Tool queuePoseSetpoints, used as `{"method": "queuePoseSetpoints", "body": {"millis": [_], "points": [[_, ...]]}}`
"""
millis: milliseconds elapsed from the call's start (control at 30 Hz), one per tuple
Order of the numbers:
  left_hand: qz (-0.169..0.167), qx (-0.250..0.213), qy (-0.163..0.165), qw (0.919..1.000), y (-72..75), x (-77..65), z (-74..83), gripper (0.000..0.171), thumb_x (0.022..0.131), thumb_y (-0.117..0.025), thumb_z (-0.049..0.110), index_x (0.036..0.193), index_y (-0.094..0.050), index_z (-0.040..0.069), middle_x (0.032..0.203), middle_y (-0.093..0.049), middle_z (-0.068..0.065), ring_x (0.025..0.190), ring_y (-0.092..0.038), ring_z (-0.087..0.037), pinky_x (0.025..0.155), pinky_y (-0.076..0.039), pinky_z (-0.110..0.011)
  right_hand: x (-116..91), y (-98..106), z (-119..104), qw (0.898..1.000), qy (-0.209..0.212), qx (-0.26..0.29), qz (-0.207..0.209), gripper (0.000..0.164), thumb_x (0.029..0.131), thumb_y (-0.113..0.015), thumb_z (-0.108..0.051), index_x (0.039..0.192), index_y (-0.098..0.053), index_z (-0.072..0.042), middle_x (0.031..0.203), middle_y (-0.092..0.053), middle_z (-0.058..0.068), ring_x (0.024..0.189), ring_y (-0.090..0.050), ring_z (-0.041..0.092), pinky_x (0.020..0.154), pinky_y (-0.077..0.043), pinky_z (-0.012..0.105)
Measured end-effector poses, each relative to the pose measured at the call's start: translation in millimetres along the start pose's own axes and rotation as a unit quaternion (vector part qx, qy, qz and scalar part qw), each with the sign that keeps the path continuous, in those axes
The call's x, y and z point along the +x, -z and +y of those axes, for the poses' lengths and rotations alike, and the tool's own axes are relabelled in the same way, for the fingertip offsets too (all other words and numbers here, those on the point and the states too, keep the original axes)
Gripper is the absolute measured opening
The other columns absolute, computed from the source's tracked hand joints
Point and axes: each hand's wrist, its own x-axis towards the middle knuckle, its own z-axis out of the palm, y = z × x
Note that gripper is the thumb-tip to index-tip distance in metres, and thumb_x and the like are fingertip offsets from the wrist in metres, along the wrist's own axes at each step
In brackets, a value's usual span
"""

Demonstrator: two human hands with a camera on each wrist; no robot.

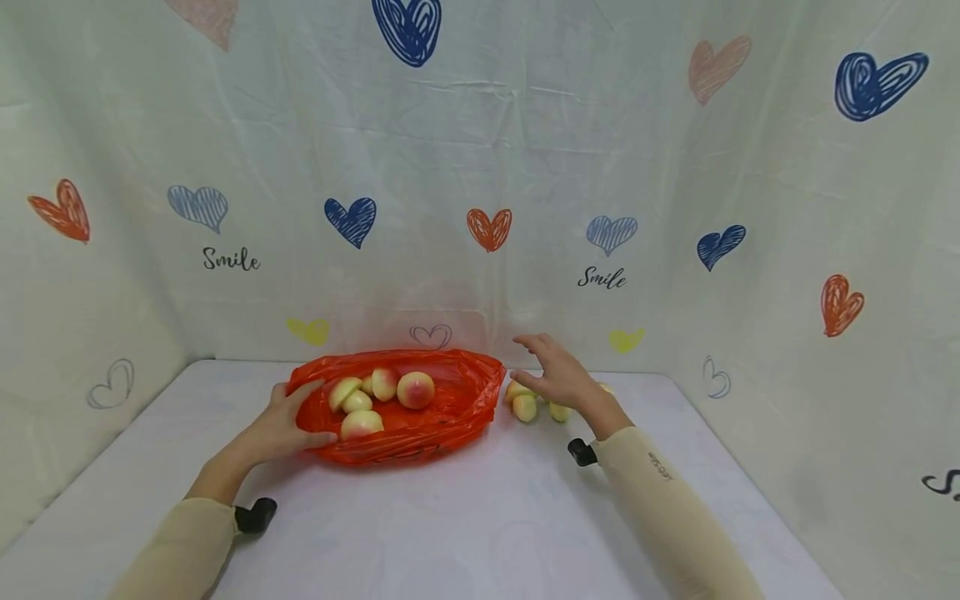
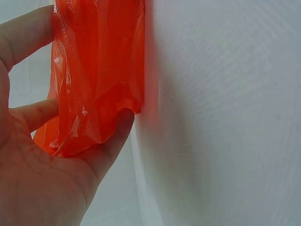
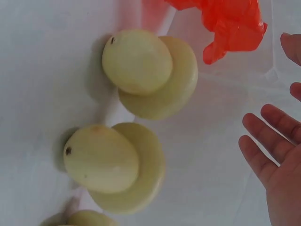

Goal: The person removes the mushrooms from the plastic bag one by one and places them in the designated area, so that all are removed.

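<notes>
A red plastic bag (image 1: 459, 408) lies spread with its mouth upward, holding several mushroom-shaped pieces (image 1: 416, 390), pale yellow with a pink-red blush. My left hand (image 1: 277, 423) grips the bag's left end, fingers over the rim and thumb along the front. The left wrist view shows that thumb (image 2: 110, 146) against the thin plastic. Just right of the bag, my right hand (image 1: 558, 377) hovers with fingers spread and nothing in them. Below and behind it stand more mushroom-shaped pieces (image 1: 525, 407), partly hidden; the right wrist view has two of them in full (image 3: 101, 160).
Everything rests on a white table (image 1: 450, 533). A white curtain (image 1: 480, 150) with printed hearts and "Smile" lettering hangs behind the table and along both sides. Each wrist carries a small black device (image 1: 256, 516).
</notes>
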Motion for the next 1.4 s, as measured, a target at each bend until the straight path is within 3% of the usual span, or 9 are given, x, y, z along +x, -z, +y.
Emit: {"method": "queuePoseSetpoints", "body": {"millis": [567, 900, 1133, 1400], "points": [[0.010, -0.003, -0.019, 0.9998, 0.8, -0.3, 1.7, 0.097, 0.075, -0.078, 0.040, 0.146, -0.026, 0.000, 0.133, -0.016, -0.037, 0.121, -0.030, -0.060, 0.094, -0.032, -0.071, 21, -19, -41, 0.999, 0.049, -0.003, -0.024, 0.061, 0.088, -0.064, -0.045, 0.142, -0.042, -0.025, 0.137, -0.046, 0.004, 0.119, -0.051, 0.027, 0.096, -0.045, 0.048], [0.000, -0.005, -0.003, 1.0000, 0.3, 0.3, 2.0, 0.099, 0.076, -0.078, 0.043, 0.147, -0.024, 0.001, 0.135, -0.013, -0.036, 0.121, -0.028, -0.060, 0.094, -0.033, -0.071, 34, -37, -63, 0.994, 0.103, -0.020, -0.035, 0.059, 0.090, -0.060, -0.048, 0.141, -0.042, -0.024, 0.136, -0.048, 0.005, 0.118, -0.048, 0.023, 0.098, -0.044, 0.045], [0.006, -0.002, -0.007, 1.0000, 0.0, -1.3, 0.6, 0.099, 0.075, -0.078, 0.043, 0.147, -0.025, 0.002, 0.135, -0.014, -0.036, 0.121, -0.029, -0.060, 0.093, -0.033, -0.072, 45, -51, -77, 0.994, 0.100, -0.017, -0.051, 0.064, 0.089, -0.062, -0.048, 0.143, -0.042, -0.019, 0.138, -0.045, 0.005, 0.119, -0.048, 0.025, 0.099, -0.043, 0.046], [0.000, 0.000, 0.000, 1.0000, 1.0, 0.4, 0.4, 0.099, 0.076, -0.078, 0.044, 0.148, -0.023, 0.003, 0.136, -0.012, -0.036, 0.122, -0.028, -0.060, 0.094, -0.032, -0.071, 54, -66, -87, 0.994, 0.083, -0.009, -0.068, 0.069, 0.088, -0.062, -0.051, 0.148, -0.035, -0.028, 0.148, -0.037, 0.002, 0.129, -0.042, 0.025, 0.100, -0.042, 0.049]]}}
